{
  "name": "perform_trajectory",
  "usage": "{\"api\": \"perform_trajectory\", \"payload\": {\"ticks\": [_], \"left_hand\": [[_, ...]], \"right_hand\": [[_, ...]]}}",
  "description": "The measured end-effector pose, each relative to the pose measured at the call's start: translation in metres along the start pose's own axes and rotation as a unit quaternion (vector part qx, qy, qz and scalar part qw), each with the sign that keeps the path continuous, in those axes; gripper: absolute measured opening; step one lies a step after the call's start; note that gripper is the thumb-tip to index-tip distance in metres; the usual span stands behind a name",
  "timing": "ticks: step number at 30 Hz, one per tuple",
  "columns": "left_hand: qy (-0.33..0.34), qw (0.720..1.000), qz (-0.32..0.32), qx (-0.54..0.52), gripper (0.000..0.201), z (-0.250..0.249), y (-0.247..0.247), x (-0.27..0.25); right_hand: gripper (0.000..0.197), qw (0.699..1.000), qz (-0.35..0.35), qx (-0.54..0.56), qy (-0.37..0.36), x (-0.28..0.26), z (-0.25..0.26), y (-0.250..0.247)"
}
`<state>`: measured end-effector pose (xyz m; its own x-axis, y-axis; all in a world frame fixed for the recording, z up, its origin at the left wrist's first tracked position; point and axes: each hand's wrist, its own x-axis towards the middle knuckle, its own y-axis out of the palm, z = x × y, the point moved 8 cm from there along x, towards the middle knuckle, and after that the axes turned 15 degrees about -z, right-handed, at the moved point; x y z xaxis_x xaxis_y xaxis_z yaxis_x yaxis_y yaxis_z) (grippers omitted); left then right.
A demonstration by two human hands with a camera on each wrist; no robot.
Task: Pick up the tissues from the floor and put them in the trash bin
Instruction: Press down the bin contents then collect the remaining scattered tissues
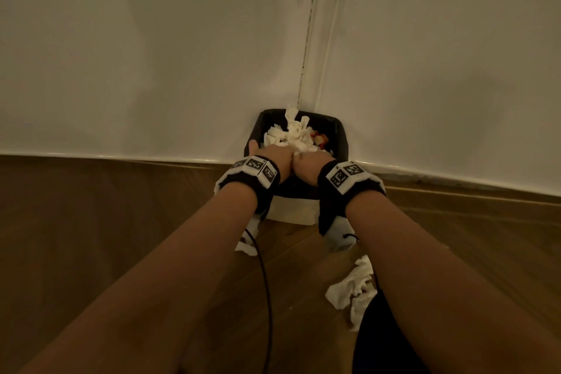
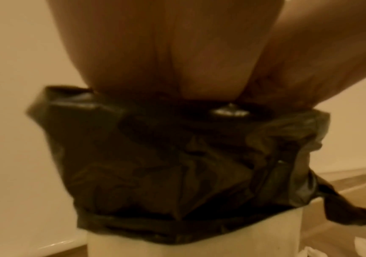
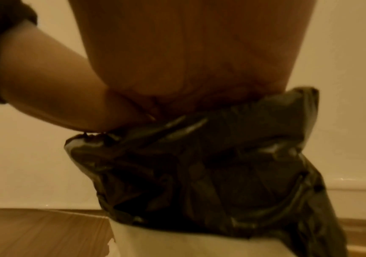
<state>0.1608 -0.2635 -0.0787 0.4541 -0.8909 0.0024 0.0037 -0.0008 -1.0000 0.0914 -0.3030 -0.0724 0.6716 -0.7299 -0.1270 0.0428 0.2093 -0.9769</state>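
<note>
A white trash bin (image 1: 293, 212) lined with a black bag (image 1: 340, 130) stands in the wall corner, heaped with white tissues (image 1: 296, 133). My left hand (image 1: 274, 158) and right hand (image 1: 311, 162) lie side by side, backs up, on the near part of that heap. Their fingers are buried in the tissues, and the left thumb reaches to the bin's left rim. Both wrist views show only a palm heel, the left hand's (image 2: 166, 52) and the right hand's (image 3: 188, 52), at the bag's rim (image 2: 166, 156) (image 3: 199, 165). More crumpled tissues (image 1: 352, 285) lie on the floor at the right, and a smaller piece (image 1: 247, 247) lies below the left wrist.
The floor is brown wood (image 1: 91, 222) and meets white walls behind the bin. A red scrap (image 1: 321, 138) sits among the bin's tissues. A thin dark cable (image 1: 264, 282) hangs from the left wrist. Something dark (image 1: 379, 349) fills the lower middle.
</note>
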Motion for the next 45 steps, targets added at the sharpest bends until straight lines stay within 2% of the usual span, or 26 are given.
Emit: {"api": "perform_trajectory", "payload": {"ticks": [1, 3, 4, 6, 8, 10, 13, 16, 20, 23, 29, 33, 38, 41, 45], "left_hand": [[-0.016, 0.999, -0.034, -0.033, 0.032, 0.004, -0.006, 0.0], [-0.042, 0.978, -0.166, -0.121, 0.028, 0.02, -0.031, -0.006], [-0.056, 0.955, -0.236, -0.17, 0.027, 0.033, -0.046, -0.014], [-0.1, 0.909, -0.326, -0.239, 0.025, 0.065, -0.066, -0.033], [-0.136, 0.88, -0.371, -0.264, 0.025, 0.095, -0.074, -0.049], [-0.179, 0.869, -0.382, -0.258, 0.024, 0.122, -0.071, -0.061], [-0.221, 0.869, -0.365, -0.252, 0.024, 0.145, -0.047, -0.077], [-0.23, 0.893, -0.308, -0.232, 0.022, 0.146, -0.009, -0.088], [-0.236, 0.933, -0.132, -0.236, 0.031, 0.132, 0.054, -0.097], [-0.207, 0.953, -0.025, -0.221, 0.045, 0.114, 0.096, -0.107], [-0.156, 0.976, 0.068, -0.137, 0.057, 0.092, 0.154, -0.117], [-0.119, 0.973, 0.154, -0.126, 0.064, 0.086, 0.191, -0.115], [-0.09, 0.971, 0.18, -0.133, 0.064, 0.084, 0.221, -0.112], [-0.103, 0.973, 0.133, -0.158, 0.052, 0.091, 0.215, -0.113], [-0.182, 0.957, 0.059, -0.22, 0.031, 0.12, 0.204, -0.113]], "right_hand": [[0.037, 1.0, -0.013, -0.006, 0.005, -0.003, -0.001, -0.008], [0.039, 0.999, -0.035, -0.003, -0.002, -0.005, 0.0, -0.019], [0.04, 0.999, -0.041, -0.001, 0.001, -0.007, 0.001, -0.023], [0.04, 0.997, -0.078, 0.01, 0.026, -0.011, -0.002, -0.034], [0.038, 0.985, -0.171, -0.003, 0.017, -0.019, 0.003, -0.053], [0.035, 0.966, -0.257, -0.012, -0.005, -0.025, 0.017, -0.067], [0.032, 0.947, -0.312, 0.05, -0.062, -0.035, 0.048, -0.078], [0.026, 0.923, -0.339, 0.141, -0.118, -0.044, 0.079, -0.083], [0.02, 0.899, -0.323, 0.232, -0.182, -0.053, 0.117, -0.077], [0.023, 0.909, -0.261, 0.237, -0.221, -0.053, 0.141, -0.053], [0.042, 0.949, -0.071, 0.177, -0.25, -0.037, 0.159, 0.02], [0.047, 0.96, -0.006, 0.138, -0.244, -0.025, 0.153, 0.048], [0.05, 0.965, 0.036, 0.111, -0.234, -0.015, 0.147, 0.07], [0.048, 0.968, 0.045, 0.125, -0.212, -0.008, 0.142, 0.079], [0.047, 0.973, 0.068, 0.123, -0.184, -0.003, 0.137, 0.102]]}}
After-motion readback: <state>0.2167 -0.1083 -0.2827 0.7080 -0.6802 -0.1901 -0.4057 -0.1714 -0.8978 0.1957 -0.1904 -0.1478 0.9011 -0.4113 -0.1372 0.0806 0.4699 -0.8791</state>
